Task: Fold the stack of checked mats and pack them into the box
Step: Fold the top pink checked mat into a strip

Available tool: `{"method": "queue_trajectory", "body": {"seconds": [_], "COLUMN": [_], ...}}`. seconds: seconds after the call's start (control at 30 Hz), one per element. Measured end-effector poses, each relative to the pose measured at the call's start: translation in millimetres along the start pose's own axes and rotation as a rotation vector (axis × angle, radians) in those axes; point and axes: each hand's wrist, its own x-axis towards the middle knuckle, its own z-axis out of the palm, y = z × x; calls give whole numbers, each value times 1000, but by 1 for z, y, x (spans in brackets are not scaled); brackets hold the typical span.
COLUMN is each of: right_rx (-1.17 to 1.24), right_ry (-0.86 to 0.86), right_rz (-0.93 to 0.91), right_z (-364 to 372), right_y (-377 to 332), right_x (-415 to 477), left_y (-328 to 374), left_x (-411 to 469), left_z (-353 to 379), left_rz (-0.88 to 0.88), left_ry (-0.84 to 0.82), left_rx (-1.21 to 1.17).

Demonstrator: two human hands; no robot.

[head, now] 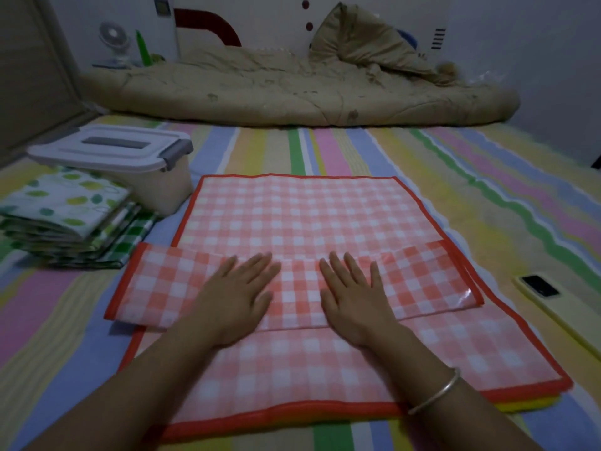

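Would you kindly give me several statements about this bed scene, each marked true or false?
1. Both the left hand and the right hand lie flat on the folded red-checked plastic mat. True.
2. The white plastic box with grey latches stands open. False: the box has its lid on.
3. The phone in a yellow case lies right of the mat. True.
4. The stack of folded green-patterned mats sits inside the box. False: the stack lies on the striped sheet beside the box.

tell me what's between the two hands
Head view: only a bare strip of the folded red checked mat, between left hand and right hand.
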Motion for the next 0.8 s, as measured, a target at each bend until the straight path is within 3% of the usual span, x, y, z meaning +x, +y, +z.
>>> {"method": "queue_trajectory", "body": {"seconds": [0.17, 0.3, 0.37, 0.47, 0.53, 0.63, 0.8], "right_rx": [-1, 4, 15, 52, 95, 117, 126], "right_ry": [6, -2, -11, -27, -41, -39, -43], "right_rz": [-1, 1, -8, -12, -8, -14, -5], "right_z": [1, 0, -1, -2, -4, -6, -7], "right_y": [2, 2, 3, 5, 7, 7, 5], "right_x": [1, -1, 0, 1, 3, 2, 0], "left_y": [-72, -81, -83, -86, -84, -60, 35], "left_x": [-38, -44, -44, -48, -49, -42, -30], "left_z": [-1, 6, 8, 0, -9, -29, -47], "left_rz": [-247, -263, -265, -384, -453, -296, -7], "left_ry": [105, 131, 180, 408, 492, 485, 409], "left_rx": [46, 14, -131, -500, -504, -259, -337]}}
